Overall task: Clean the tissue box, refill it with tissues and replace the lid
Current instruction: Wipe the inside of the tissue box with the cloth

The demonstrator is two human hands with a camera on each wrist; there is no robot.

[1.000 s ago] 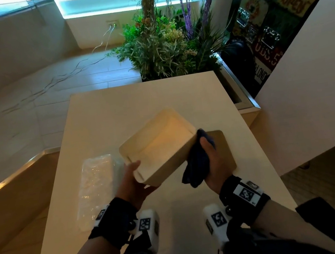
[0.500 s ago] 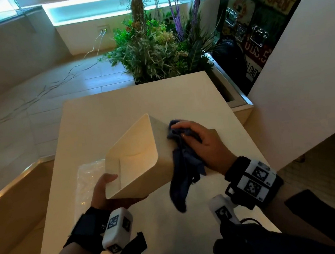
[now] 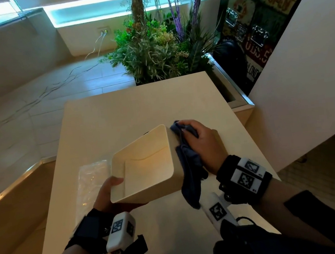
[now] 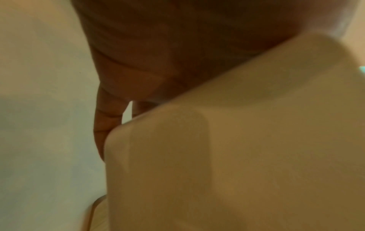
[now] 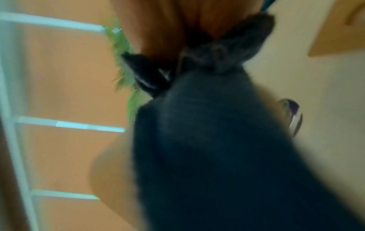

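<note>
Cloth (image 3: 188, 166) hides the tissue box's (image 3: 146, 171) right wall.

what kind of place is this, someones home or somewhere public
Probably somewhere public, like a lobby or shop front, though I can't be sure. A built-in planter with decorative greenery stands behind the table, a signboard with large lettering shows on the right, and the floor is tiled.
</note>
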